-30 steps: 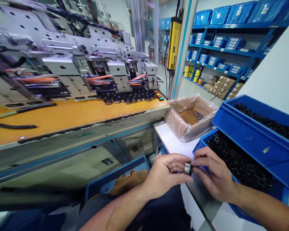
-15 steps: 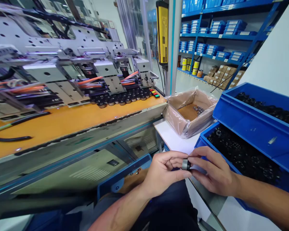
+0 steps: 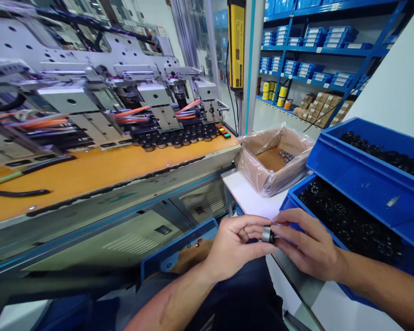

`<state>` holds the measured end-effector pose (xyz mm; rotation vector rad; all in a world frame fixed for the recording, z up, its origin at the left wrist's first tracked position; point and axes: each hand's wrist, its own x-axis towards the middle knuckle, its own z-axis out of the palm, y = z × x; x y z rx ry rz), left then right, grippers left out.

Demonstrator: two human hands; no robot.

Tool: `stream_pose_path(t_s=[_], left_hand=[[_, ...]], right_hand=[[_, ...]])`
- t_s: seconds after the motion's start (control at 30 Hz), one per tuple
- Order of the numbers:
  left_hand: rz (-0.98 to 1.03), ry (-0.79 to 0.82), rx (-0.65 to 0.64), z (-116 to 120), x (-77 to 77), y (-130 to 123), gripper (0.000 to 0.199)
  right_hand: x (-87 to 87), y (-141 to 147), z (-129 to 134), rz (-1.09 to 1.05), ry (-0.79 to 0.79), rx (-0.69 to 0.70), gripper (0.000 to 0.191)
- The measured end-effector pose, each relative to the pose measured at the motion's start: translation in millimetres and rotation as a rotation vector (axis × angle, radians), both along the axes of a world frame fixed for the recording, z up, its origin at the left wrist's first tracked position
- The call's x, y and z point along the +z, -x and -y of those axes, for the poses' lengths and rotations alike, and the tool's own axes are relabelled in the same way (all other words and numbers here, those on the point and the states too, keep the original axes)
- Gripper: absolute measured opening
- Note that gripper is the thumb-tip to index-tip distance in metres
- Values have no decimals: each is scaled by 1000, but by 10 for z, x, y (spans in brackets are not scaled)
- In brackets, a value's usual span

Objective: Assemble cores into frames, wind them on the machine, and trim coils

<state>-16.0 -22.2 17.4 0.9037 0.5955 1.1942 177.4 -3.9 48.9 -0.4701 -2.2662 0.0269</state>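
Note:
Between my two hands is a small ridged grey metal ring with a black part [image 3: 267,234] at its right end. My left hand [image 3: 231,250] pinches the ring from the left, its thumb below and fingers above and behind. With its fingertips at the black end, my right hand [image 3: 308,246] grips the same piece from the right. Part of the piece is hidden behind the fingers. Close to my right forearm stands a blue bin [image 3: 298,186] filled with small black parts [image 3: 345,220].
A second blue bin [image 3: 362,161] sits above the first. A plastic-lined carton [image 3: 253,172] holds a few metal parts. On the left, a machine with an orange bench [image 3: 124,170] carries rows of black pieces [image 3: 177,140] and pliers-like handles [image 3: 24,192]. A blue tray [image 3: 148,264] lies below.
The camera view has shifted slightly, moving the machine and bench a little in the picture. Both hands keep the ring piece in nearly the same position.

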Motion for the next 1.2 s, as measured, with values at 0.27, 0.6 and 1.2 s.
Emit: stream_pose_path(t_s=[0.27,0.6,1.2], left_hand=[[26,-21,-17,-4,-7,-3,38],[14,19,-69,0,26,30,39],[-463,-786,356,-29,27,25,23]], right_hand=[[30,23,-5,-18,-30,4,28],[55,3,-4,44,-126,-19,19],[-7,-66,138,25,-77,-102,18]])
